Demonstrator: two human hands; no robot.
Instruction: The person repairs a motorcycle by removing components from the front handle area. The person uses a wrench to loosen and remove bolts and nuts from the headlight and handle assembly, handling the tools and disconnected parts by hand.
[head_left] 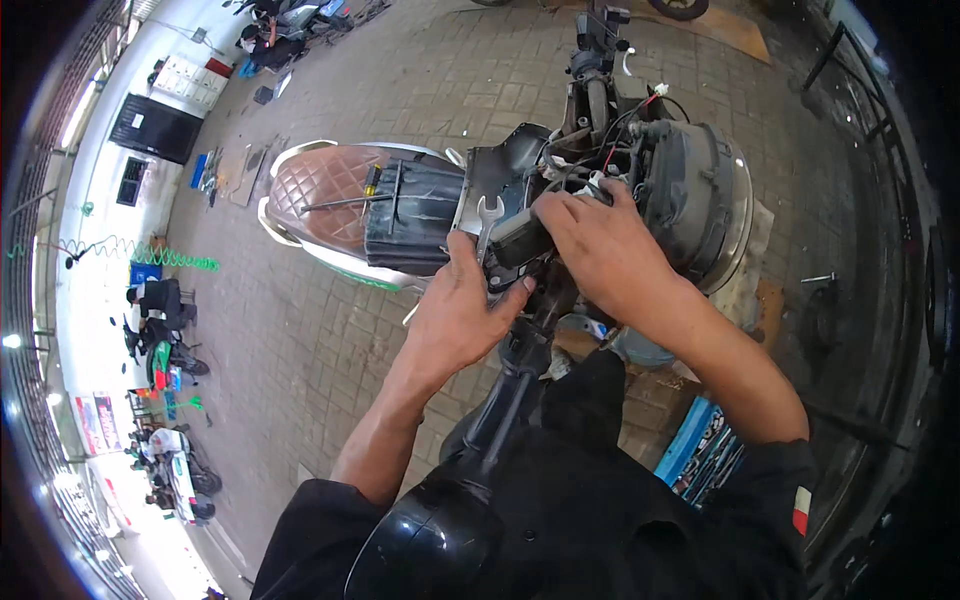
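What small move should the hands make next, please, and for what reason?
Probably the right hand should gently sort the wiring first, before the wrench is used. The right fingertips are already at the wiring, while the left hand appears to hold the wrench, whose visible open end sits on no fastener.
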